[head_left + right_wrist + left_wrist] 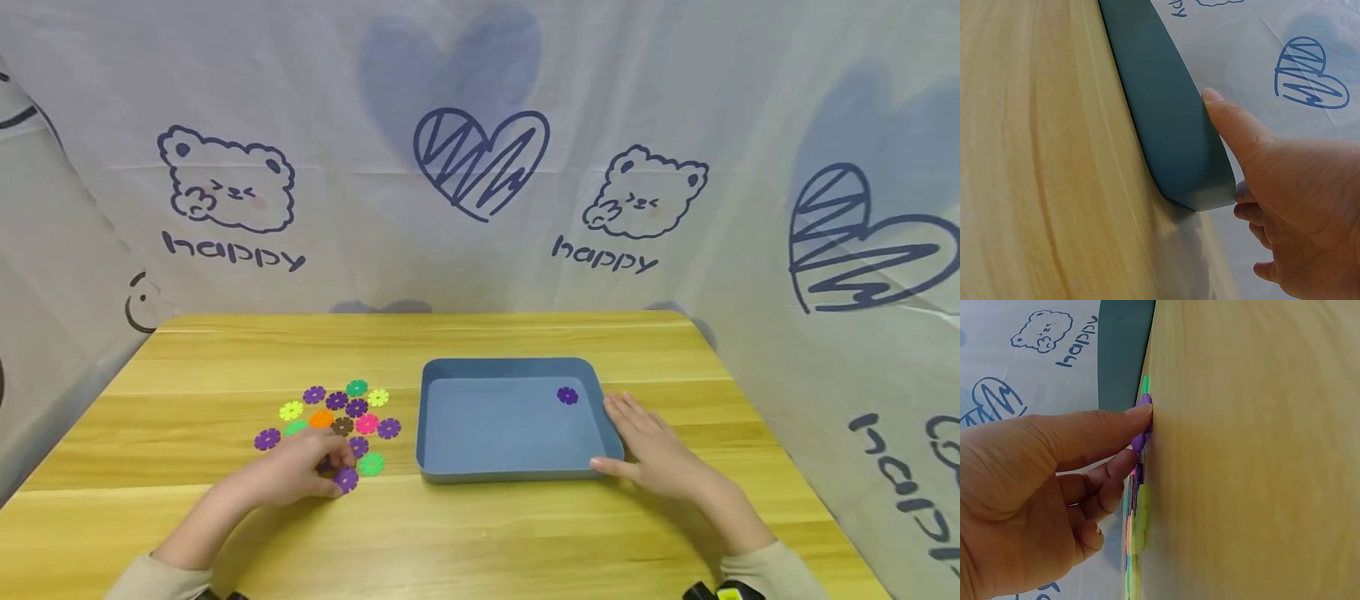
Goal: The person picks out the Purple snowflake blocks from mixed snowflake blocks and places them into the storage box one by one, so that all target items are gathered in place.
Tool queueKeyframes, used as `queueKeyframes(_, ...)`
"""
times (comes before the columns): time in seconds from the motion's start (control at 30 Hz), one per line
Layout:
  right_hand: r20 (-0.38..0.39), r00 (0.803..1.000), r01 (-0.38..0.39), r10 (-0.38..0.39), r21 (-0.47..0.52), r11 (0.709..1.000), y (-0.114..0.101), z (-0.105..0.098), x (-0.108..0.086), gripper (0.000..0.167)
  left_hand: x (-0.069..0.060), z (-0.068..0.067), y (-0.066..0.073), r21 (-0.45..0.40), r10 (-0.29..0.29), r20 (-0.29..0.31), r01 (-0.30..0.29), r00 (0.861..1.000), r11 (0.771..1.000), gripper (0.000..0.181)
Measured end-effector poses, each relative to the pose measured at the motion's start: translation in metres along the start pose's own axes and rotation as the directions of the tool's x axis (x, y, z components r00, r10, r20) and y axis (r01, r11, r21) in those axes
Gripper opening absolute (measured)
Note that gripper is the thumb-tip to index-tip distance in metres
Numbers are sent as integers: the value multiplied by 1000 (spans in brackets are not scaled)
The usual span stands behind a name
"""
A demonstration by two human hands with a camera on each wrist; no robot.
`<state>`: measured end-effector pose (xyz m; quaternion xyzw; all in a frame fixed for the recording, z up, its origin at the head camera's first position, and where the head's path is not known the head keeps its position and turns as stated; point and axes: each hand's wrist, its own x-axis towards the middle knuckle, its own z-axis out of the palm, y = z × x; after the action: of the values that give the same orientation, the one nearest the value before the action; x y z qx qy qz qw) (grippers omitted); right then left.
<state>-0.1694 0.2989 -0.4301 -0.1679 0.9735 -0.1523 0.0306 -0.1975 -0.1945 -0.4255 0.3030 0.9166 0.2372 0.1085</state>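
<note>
At the front of a cluster of snowflake discs, my left hand (pixel 303 467) pinches a purple snowflake disc (pixel 346 479) between thumb and forefinger. The left wrist view shows the thumb against that purple disc (pixel 1139 434), low over the tabletop; whether it touches the wood I cannot tell. A blue-grey tray (pixel 517 477) stands to the right, with one dark purple disc (pixel 567 396) lying inside near its back right corner. My right hand (pixel 660 454) rests at the tray's front right corner, fingers extended along the right side. In the right wrist view its thumb (pixel 1229 115) touches the tray's rim.
Loose discs lie left of the tray, including a green disc (pixel 371 464), a pink disc (pixel 367 424), an orange disc (pixel 322 418) and a yellow disc (pixel 291 410). A wooden table (pixel 480 542) carries everything. Printed cloth (pixel 360 208) hangs behind and beside it.
</note>
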Motion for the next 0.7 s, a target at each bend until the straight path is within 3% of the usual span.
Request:
queueKeyframes(0.47, -1, 1000, 1, -1, -14, 1000, 0, -2, -1, 95, 1, -10, 5, -205, -16, 84, 33, 996, 978, 11)
queueKeyframes(0.7, 3, 1000, 3, -3, -12, 1000, -1, 0, 1, 94, 7, -17, 8, -225, 27, 60, -13, 998, 974, 12)
